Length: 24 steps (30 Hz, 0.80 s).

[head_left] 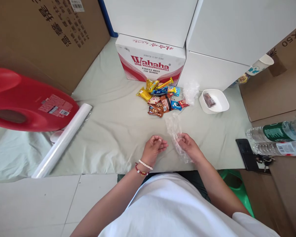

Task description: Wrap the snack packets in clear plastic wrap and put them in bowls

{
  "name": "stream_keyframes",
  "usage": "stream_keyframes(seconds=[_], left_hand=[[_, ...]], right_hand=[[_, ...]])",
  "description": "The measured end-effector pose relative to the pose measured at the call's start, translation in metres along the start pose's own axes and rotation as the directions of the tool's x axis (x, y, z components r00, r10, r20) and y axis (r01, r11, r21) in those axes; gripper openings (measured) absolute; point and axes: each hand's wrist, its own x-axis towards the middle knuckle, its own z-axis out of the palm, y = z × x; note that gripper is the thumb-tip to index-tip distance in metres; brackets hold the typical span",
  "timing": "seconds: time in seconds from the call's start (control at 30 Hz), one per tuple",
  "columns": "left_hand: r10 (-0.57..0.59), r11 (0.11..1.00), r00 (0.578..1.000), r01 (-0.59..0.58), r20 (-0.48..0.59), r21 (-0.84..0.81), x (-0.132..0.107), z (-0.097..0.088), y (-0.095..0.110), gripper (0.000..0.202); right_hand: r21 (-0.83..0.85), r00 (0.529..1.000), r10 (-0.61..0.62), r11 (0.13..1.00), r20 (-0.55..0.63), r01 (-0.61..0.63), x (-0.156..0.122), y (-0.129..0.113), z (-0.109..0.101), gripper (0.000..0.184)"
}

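My right hand (189, 147) pinches a clear plastic bag (175, 131) that lies stretched over the pale green cloth (113, 125). My left hand (154, 147), with bead bracelets on the wrist, hovers just left of the bag with its fingers curled in; nothing shows inside them. Beyond both hands lies a pile of small wrapped snacks (161, 97) in yellow, blue, red and brown. Another crumpled clear bag (191, 90) sits to the right of the pile.
A white bowl (218, 105) stands right of the snacks. A Wahaha carton (150, 61) and white boxes sit behind. A red jug (27, 102) and a white roll (61, 141) lie left. Bottles (276, 131), a phone (245, 153) and keys lie right.
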Motion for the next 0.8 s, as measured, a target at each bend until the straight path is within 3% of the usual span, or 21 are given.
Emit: stream_keyframes(seconds=[0.13,0.23,0.27,0.33,0.43,0.6,0.8], left_hand=[[-0.021,0.999,0.998,0.023,-0.051,0.034,-0.005,0.014,-0.001,0.068],[0.062,0.992,0.992,-0.048,-0.113,0.117,-0.002,0.024,-0.005,0.089],[0.077,0.99,0.988,-0.06,-0.134,0.13,0.001,0.027,-0.006,0.087],[0.081,0.991,0.982,-0.062,-0.17,0.117,0.009,0.027,-0.008,0.059],[0.092,0.993,0.97,-0.071,-0.226,0.096,0.021,0.021,-0.01,0.025],[0.18,0.98,0.935,-0.145,-0.304,0.134,0.028,0.003,-0.008,0.026],[0.293,0.947,0.876,-0.21,-0.382,0.244,0.029,-0.021,-0.001,0.027]], right_hand=[[-0.351,0.973,-0.229,0.913,-0.016,0.209,0.007,0.0,0.012,0.025],[-0.476,0.942,-0.336,0.83,-0.014,0.289,0.004,0.001,0.022,0.017],[-0.483,0.934,-0.357,0.82,-0.014,0.306,0.002,0.001,0.025,0.016],[-0.435,0.933,-0.359,0.846,-0.037,0.308,0.0,0.001,0.029,0.019],[-0.211,0.967,-0.237,0.954,-0.094,0.213,0.0,0.0,0.03,0.03],[0.114,0.983,-0.031,0.992,-0.183,0.053,0.002,0.0,0.026,0.046],[0.06,0.969,-0.024,0.997,-0.247,0.04,0.003,0.003,0.021,0.045]])
